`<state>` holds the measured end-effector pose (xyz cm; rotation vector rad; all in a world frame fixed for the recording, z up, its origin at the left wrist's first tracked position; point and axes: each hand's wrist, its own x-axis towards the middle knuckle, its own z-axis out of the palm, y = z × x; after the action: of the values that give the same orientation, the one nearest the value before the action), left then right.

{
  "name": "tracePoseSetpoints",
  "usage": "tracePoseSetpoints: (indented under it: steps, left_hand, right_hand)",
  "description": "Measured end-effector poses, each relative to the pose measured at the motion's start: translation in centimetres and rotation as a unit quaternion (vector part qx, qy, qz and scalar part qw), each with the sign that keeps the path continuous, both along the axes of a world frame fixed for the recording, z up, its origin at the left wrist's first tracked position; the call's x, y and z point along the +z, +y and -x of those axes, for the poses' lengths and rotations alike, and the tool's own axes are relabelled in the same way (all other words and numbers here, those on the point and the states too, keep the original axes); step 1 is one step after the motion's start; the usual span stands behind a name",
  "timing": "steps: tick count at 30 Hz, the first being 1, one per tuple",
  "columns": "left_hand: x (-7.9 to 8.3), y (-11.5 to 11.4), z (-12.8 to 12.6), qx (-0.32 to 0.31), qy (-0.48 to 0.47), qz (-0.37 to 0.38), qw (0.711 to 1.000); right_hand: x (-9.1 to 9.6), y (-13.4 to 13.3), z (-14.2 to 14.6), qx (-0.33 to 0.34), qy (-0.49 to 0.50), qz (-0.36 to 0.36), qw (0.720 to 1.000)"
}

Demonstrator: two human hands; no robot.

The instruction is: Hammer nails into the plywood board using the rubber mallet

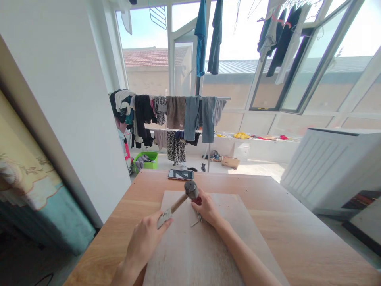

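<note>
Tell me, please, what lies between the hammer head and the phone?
Nothing lies there. The head view shows only a bare strip of the table between the hammer head and the phone.

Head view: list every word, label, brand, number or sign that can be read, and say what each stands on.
No text can be read anywhere in this view.
Phone on the table: the screen shows only dark shapes, too small to read.
Hammer in the left hand: a pale patch on the handle, blurred, with no letters to make out.
Cardboard box on the floor: no legible print.
</note>
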<state>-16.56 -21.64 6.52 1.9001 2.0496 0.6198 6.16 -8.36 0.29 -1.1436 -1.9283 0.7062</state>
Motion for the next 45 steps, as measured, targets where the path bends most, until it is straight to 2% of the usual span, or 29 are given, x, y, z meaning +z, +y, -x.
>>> tracePoseSetpoints:
  steps: [4,9,13,15,19,22,25,28,30,35,41,43,45]
  left_hand:
    - [-1.3,0.0,2.0,0.032,-0.04,-0.049,0.998]
    - [-3.4,0.3,4.0,0.064,-0.072,-0.068,0.993]
    - [-4.0,0.5,4.4,0.081,-0.08,-0.071,0.991]
    - [-4.0,0.6,4.5,0.084,-0.085,-0.067,0.991]
    - [-4.0,0.6,4.7,0.085,-0.094,-0.063,0.99]
    - [-3.8,0.7,4.7,0.086,-0.097,-0.069,0.989]
    - [-3.6,0.6,4.6,0.088,-0.094,-0.073,0.989]
    - [-3.6,0.6,4.5,0.082,-0.091,-0.071,0.99]
    - [-3.7,0.6,4.5,0.08,-0.088,-0.067,0.991]
    - [-3.7,0.5,4.5,0.072,-0.09,-0.06,0.992]
    - [-3.8,0.5,4.5,0.071,-0.095,-0.053,0.992]
    - [-3.8,0.4,4.4,0.07,-0.095,-0.056,0.991]
    - [-3.8,0.4,4.4,0.07,-0.094,-0.057,0.991]
  right_hand:
    - [0.1,0.0,0.0,0.036,0.043,0.026,0.998]
    - [-0.2,0.4,-0.4,0.021,0.063,0.038,0.997]
    - [0.8,0.6,-1.3,-0.023,0.002,0.032,0.999]
    - [1.9,0.3,-2.1,-0.014,-0.051,0.043,0.998]
    - [4.1,-0.7,-3.9,0.059,-0.125,0.166,0.976]
    - [5.2,-1.4,-4.7,0.074,-0.168,0.233,0.955]
    - [5.8,-1.9,-4.8,0.05,-0.229,0.214,0.948]
    - [6.0,-2.2,-4.3,0.01,-0.29,0.145,0.946]
    - [6.0,-2.4,-4.1,-0.001,-0.291,0.109,0.95]
    - [4.9,-2.4,-3.7,0.026,-0.235,0.141,0.961]
    - [3.4,-1.3,-3.3,-0.061,-0.199,0.081,0.975]
    - [3.0,-0.6,-3.0,-0.065,-0.143,0.063,0.986]
    - [2.3,0.0,-2.6,-0.065,-0.034,0.036,0.997]
